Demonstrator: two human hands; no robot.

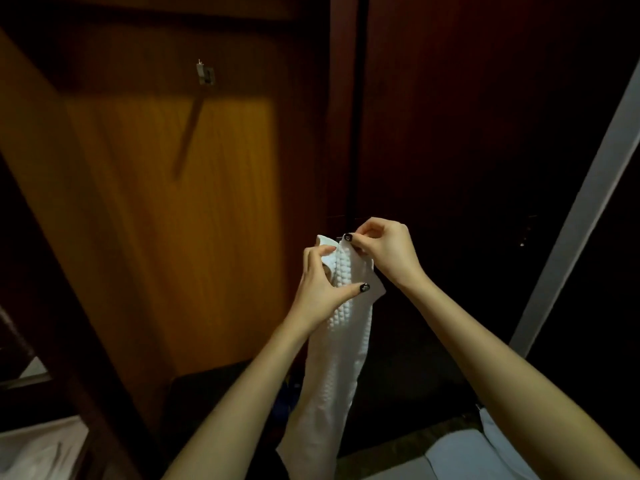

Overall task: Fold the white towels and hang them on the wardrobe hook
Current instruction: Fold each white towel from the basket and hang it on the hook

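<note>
White towel (346, 341), just the one that I can count for certain, hangs as a long narrow strip in front of the person, held up between two bare hands. It has a bumpy waffle weave, and its lower end droops down between the two forearms toward the bottom of the view.

The left hand (322, 285) grips the towel near its top from the left side, with the thumb laid across the front of the cloth and the fingers curled round the upper edge. The right hand (384, 252) sits just above and to the right, pinching the top corner between thumb and forefinger. The hands are close together, with the towel's top bunched between them.

One metal hook (205, 73) is fixed high on the orange-brown back panel (166, 220) of the wardrobe, up and well to the left of the hands, and the towel is well apart from it. One dark wardrobe door (485, 133) stands right behind the hands.

Pale cloth (34, 452) lies at the bottom left and white bedding (460, 459) at the bottom right. I cannot tell whether either is another towel.
</note>
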